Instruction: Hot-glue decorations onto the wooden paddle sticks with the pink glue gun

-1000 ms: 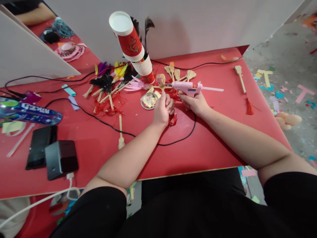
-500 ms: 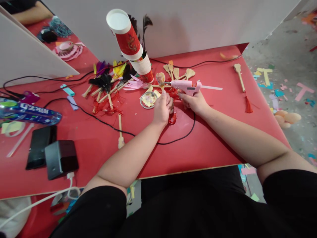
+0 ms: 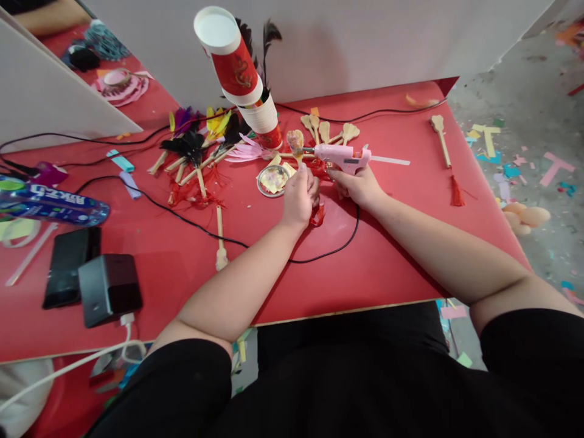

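Note:
My left hand is closed around the handle of a small wooden stick whose broad, upright head carries mottled, colourful decoration. A pink hot glue gun is gripped in my right hand, its nozzle pointing left at the stick's head. Whether the tip touches the head I cannot tell. A clear glue stick juts from the gun's back. Red tassel threads hang below my left hand. Just left of that hand lies a small round dish with yellowish bits in it.
Stacked red-and-white paper cups stand at the back. Feathered sticks lie to the left, plain wooden sticks behind the gun, and a tasselled one at right. A black cord loops in front. A bottle and phone are far left.
The view has shifted slightly, so things at the left edge sit a little further left and higher. Both hands keep their hold and nearly the same position.

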The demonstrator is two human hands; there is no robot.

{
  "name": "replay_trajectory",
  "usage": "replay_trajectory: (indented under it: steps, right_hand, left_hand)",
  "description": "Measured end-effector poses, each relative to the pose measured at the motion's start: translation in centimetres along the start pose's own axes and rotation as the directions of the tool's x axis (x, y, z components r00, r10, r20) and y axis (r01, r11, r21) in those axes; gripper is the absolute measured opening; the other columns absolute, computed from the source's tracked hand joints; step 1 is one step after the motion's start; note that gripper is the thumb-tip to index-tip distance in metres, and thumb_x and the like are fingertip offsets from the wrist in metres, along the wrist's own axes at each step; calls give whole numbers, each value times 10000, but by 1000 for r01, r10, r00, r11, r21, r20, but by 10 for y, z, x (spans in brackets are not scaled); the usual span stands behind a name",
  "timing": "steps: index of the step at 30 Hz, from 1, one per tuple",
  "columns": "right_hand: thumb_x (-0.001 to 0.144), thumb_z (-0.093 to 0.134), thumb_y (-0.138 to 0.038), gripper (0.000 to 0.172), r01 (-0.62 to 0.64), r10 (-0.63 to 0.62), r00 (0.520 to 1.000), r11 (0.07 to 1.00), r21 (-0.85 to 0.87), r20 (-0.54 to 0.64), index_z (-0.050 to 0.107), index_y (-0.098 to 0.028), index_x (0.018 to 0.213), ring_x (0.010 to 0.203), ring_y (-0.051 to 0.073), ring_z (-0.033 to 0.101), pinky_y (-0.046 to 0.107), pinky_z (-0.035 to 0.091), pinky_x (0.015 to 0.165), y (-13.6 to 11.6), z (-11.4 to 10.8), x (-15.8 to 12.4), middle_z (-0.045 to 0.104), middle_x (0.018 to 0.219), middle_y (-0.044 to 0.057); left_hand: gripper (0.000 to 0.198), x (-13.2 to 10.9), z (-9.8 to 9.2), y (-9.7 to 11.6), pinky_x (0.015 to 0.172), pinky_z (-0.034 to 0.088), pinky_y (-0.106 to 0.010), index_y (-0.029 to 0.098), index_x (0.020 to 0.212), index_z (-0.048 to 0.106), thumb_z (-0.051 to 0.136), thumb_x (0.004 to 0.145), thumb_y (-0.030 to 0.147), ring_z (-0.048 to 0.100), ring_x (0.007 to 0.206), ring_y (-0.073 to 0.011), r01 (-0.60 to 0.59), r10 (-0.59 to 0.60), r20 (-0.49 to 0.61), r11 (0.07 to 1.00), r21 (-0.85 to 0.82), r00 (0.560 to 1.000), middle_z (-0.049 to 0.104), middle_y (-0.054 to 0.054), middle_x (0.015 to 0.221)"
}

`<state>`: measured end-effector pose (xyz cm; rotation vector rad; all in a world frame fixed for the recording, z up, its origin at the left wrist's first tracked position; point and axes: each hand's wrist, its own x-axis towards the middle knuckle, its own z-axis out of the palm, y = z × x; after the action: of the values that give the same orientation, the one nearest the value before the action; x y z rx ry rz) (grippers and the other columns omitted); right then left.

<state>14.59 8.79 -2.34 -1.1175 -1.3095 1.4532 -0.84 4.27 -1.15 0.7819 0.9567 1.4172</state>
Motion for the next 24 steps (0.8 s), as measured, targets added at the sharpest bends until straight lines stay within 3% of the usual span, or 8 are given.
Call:
replay_trajectory:
  steps: [6, 12, 17, 24]
  right_hand:
    - [845, 950, -519, 445, -10, 10, 1000, 1000, 7, 28, 600, -251, 783, 485, 126, 441, 311, 394, 469, 0, -1, 1, 511, 546, -39]
    - [846, 948, -496, 390, 40, -41, 999, 998, 44, 34, 659, -250, 936, 545, 136, 449, 303, 445, 495, -1, 0, 0, 543, 622, -43]
    - [842, 944, -542, 459, 10, -10, 1000, 1000, -5, 27, 589, -251, 837, 504, 133, 451, 283, 401, 460, 2, -1, 2, 499, 552, -40]
    - [886, 918, -500, 439, 32, -33, 998, 999, 21, 53, 579, -239, 786, 494, 117, 442, 276, 410, 461, 6, -2, 3, 495, 547, -38]
  left_hand:
    - [762, 3, -5, -8, 412, 206, -258, 241, 675, 360, 591, 1071, 850, 200, 412, -88, -57, 57, 22, 998, 26, 998, 253, 79, 520]
    - [766, 5, -6, -8, 419, 194, -271, 242, 669, 354, 574, 1078, 851, 197, 413, -92, -60, 58, 43, 998, 36, 997, 257, 72, 518]
    - [790, 4, -2, -5, 411, 191, -267, 242, 655, 354, 536, 1061, 895, 197, 405, -90, -37, 36, 20, 998, 44, 999, 250, 74, 501]
    - [739, 5, -5, -6, 416, 219, -262, 242, 661, 363, 566, 1119, 786, 218, 400, -91, -63, 60, 57, 997, 48, 997, 261, 75, 499]
